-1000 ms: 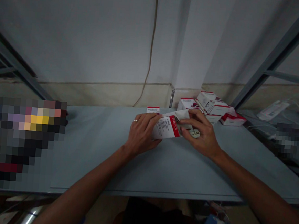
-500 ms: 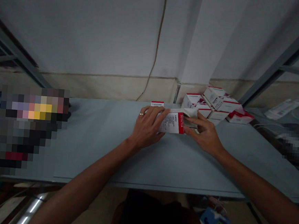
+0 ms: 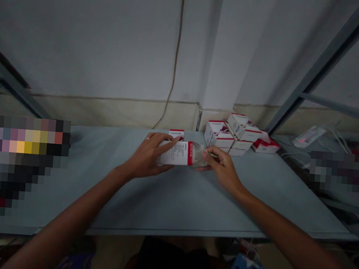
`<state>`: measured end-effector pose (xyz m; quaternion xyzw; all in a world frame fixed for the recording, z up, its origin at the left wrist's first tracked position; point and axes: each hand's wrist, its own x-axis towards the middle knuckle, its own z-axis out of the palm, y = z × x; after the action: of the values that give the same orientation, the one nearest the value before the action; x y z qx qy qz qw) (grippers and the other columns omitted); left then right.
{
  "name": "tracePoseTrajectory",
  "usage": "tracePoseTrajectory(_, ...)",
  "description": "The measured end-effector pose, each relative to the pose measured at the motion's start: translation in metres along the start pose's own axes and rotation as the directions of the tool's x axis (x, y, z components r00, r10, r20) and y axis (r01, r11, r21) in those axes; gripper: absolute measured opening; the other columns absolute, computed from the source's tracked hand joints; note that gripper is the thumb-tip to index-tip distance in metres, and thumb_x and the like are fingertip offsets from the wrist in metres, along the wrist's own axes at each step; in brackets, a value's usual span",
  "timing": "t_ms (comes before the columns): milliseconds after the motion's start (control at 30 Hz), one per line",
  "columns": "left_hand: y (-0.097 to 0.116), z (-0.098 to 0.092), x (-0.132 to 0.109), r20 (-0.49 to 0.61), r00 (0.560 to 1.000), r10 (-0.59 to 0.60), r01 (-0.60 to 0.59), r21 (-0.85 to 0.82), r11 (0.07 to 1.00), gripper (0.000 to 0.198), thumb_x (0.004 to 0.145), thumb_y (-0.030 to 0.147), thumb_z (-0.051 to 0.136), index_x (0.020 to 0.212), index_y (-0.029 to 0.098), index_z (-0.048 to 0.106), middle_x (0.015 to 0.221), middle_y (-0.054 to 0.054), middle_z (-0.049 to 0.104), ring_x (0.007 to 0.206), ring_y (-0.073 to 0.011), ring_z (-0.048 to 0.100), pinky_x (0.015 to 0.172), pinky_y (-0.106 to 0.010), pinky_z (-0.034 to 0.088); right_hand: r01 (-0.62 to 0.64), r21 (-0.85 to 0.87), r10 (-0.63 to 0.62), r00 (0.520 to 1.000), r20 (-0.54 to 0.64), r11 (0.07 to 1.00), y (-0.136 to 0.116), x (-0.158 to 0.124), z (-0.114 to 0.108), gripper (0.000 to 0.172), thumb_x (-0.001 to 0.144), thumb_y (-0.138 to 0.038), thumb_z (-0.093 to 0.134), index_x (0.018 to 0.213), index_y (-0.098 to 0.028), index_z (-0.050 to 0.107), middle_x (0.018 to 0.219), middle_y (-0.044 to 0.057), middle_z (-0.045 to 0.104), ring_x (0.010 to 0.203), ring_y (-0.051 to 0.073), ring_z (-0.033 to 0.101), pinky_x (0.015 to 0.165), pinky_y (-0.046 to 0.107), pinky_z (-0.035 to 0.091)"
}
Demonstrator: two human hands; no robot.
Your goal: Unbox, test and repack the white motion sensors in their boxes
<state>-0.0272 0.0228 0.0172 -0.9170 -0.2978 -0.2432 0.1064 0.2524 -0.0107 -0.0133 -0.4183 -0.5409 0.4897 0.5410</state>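
My left hand [image 3: 147, 154] is closed around a white and red cardboard box [image 3: 178, 154] marked "DETECTOR", which lies on its side above the table. At the box's right end a clear plastic bag [image 3: 199, 156] sticks out. The fingers of my right hand [image 3: 222, 165] are pinched on the bag's outer end. What the bag contains is too blurred to tell. Just behind my left hand stands another white box [image 3: 177, 132] with a red top edge.
Several white and red boxes [image 3: 240, 133] are stacked against the wall at the back right, with a red and white packet [image 3: 265, 144] beside them. A blue-grey table [image 3: 174, 200] spans the view between metal frame posts. White cables and a power strip [image 3: 308, 136] lie at right.
The clear bag now shows at the box's right end, where flaps and fingers were before. My right hand has shifted from the flaps to the bag. The camera view has turned slightly right.
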Motion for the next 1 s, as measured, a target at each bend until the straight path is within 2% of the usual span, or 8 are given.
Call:
tracePoseTrajectory(133, -0.010, -0.032, -0.012, 0.109, 0.994, -0.031, 0.025, 0.054, 0.998, 0.090, 0.088, 0.040, 0.078, 0.165, 0.028, 0.033, 0.141, -0.017, 0.059, 0.127, -0.0352, 0.059, 0.108, -0.055, 0.047, -0.157, 0.300, 0.172, 0.985, -0.022, 0.941, -0.003, -0.003, 0.006, 0.038, 0.076, -0.050, 0.085, 0.079, -0.025, 0.057, 0.080, -0.003, 0.067, 0.072, 0.020, 0.070, 0.061, 0.039, 0.068)
tracePoseTrajectory(233, -0.013, -0.045, -0.025, 0.170, 0.981, -0.097, 0.083, 0.090, 0.992, 0.088, 0.086, 0.044, 0.078, 0.162, 0.027, 0.038, 0.141, -0.016, 0.058, 0.125, -0.0355, 0.060, 0.105, -0.053, 0.051, -0.149, 0.386, 0.206, 0.972, -0.113, 0.911, -0.003, 0.000, 0.004, 0.033, 0.076, -0.043, 0.081, 0.079, -0.025, 0.054, 0.076, -0.004, 0.064, 0.066, 0.018, 0.067, 0.059, 0.039, 0.067)
tracePoseTrajectory(433, -0.010, -0.028, -0.048, 0.348, 0.920, -0.180, 0.186, 0.017, 0.982, 0.081, 0.088, 0.050, 0.077, 0.159, 0.027, 0.045, 0.139, -0.014, 0.062, 0.112, -0.0291, 0.068, 0.096, -0.044, 0.058, 0.033, 0.383, 0.114, 0.928, -0.355, 0.923, -0.001, 0.013, -0.007, 0.025, 0.077, -0.039, 0.076, 0.079, -0.024, 0.057, 0.076, -0.005, 0.061, 0.066, 0.014, 0.059, 0.057, 0.030, 0.065)
tracePoseTrajectory(567, 0.002, -0.001, -0.036, 0.271, 0.957, -0.107, 0.131, -0.071, 0.989, 0.066, 0.090, 0.050, 0.077, 0.146, 0.022, 0.059, 0.136, -0.016, 0.065, 0.121, -0.0318, 0.065, 0.104, -0.049, 0.057, 0.092, 0.427, 0.086, 0.921, -0.380, 0.900, -0.001, 0.015, -0.010, 0.026, 0.075, -0.039, 0.078, 0.081, -0.023, 0.058, 0.080, -0.003, 0.065, 0.070, 0.015, 0.065, 0.054, 0.029, 0.064)
tracePoseTrajectory(700, 0.017, 0.019, -0.016, 0.228, 0.972, -0.057, 0.059, -0.003, 0.998, 0.069, 0.086, 0.051, 0.082, 0.143, 0.017, 0.061, 0.141, -0.020, 0.063, 0.128, -0.0373, 0.058, 0.107, -0.057, 0.053, 0.103, 0.465, 0.085, 0.926, -0.367, 0.879, 0.002, 0.013, -0.005, 0.026, 0.074, -0.037, 0.077, 0.075, -0.022, 0.055, 0.075, -0.004, 0.062, 0.067, 0.014, 0.065, 0.054, 0.028, 0.065)
tracePoseTrajectory(767, 0.024, 0.022, -0.010, 0.150, 0.986, -0.075, 0.075, 0.006, 0.997, 0.069, 0.087, 0.057, 0.079, 0.141, 0.017, 0.063, 0.142, -0.020, 0.064, 0.128, -0.0392, 0.056, 0.106, -0.059, 0.051, 0.100, 0.486, 0.089, 0.932, -0.350, 0.868, 0.004, 0.011, -0.002, 0.025, 0.075, -0.034, 0.075, 0.072, -0.022, 0.054, 0.073, -0.005, 0.061, 0.065, 0.013, 0.065, 0.054, 0.029, 0.066)
tracePoseTrajectory(900, 0.037, 0.015, 0.002, -0.018, 0.965, -0.262, 0.248, -0.265, 0.932, 0.055, 0.107, 0.062, 0.041, 0.109, 0.018, 0.075, 0.110, -0.013, 0.075, 0.104, -0.0277, 0.064, 0.093, -0.045, 0.053, 0.068, 0.557, 0.101, 0.958, -0.268, 0.828, 0.005, 0.003, 0.007, 0.021, 0.077, -0.031, 0.073, 0.075, -0.022, 0.054, 0.075, -0.005, 0.062, 0.064, 0.013, 0.064, 0.055, 0.031, 0.067)
tracePoseTrajectory(1000, 0.044, 0.007, 0.017, 0.037, 0.874, -0.485, 0.437, -0.497, 0.750, 0.060, 0.109, 0.058, 0.035, 0.079, 0.018, 0.068, 0.077, -0.003, 0.069, 0.072, -0.0163, 0.060, 0.070, -0.030, 0.048, 0.017, 0.602, 0.120, 0.975, -0.186, 0.798, 0.003, -0.002, 0.011, 0.018, 0.077, -0.029, 0.072, 0.082, -0.024, 0.056, 0.083, -0.005, 0.066, 0.067, 0.013, 0.064, 0.059, 0.033, 0.068)
